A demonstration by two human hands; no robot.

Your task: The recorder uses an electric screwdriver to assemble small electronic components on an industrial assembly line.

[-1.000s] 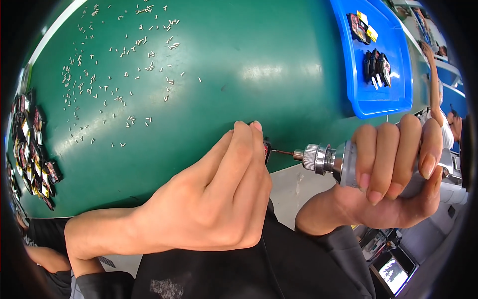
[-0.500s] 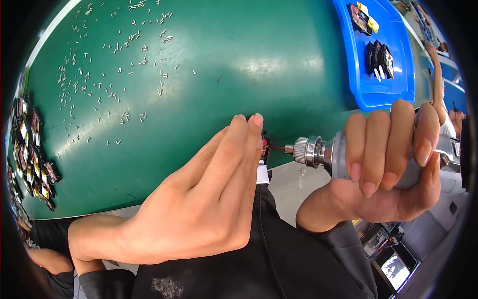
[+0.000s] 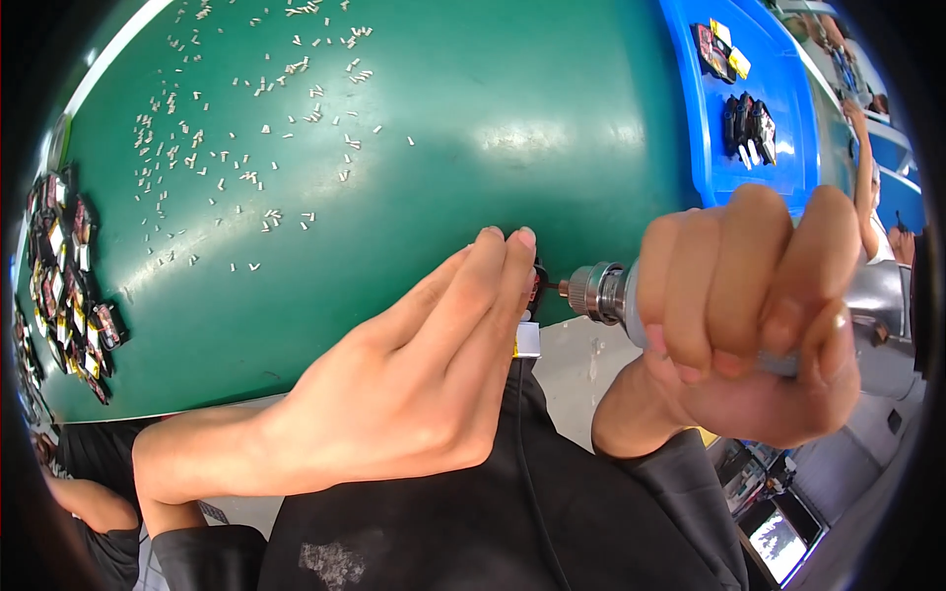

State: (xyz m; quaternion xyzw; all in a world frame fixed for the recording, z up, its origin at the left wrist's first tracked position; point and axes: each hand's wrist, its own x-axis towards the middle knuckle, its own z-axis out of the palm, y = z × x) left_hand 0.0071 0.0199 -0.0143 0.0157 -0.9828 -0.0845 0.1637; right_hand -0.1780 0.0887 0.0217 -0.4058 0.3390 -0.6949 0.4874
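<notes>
Green work table [image 3: 512,108], glossy. Scattered across its upper left: many small pale pins [image 3: 246,138]. Heaped along the left edge: dark little parts [image 3: 64,286]. Set at the right side: blue tray [image 3: 709,148].

Single head view, looking steeply down, close over green table [image 3: 552,118] edge

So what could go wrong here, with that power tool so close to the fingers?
The right hand aims the electric screwdriver at a small part pinched in the left hand. The bit sits right beside the fingertips, so a slip could jab them. The part is held off the green table, unsupported, so it might twist loose or drop. Loose screws scattered nearby could roll off.
</notes>
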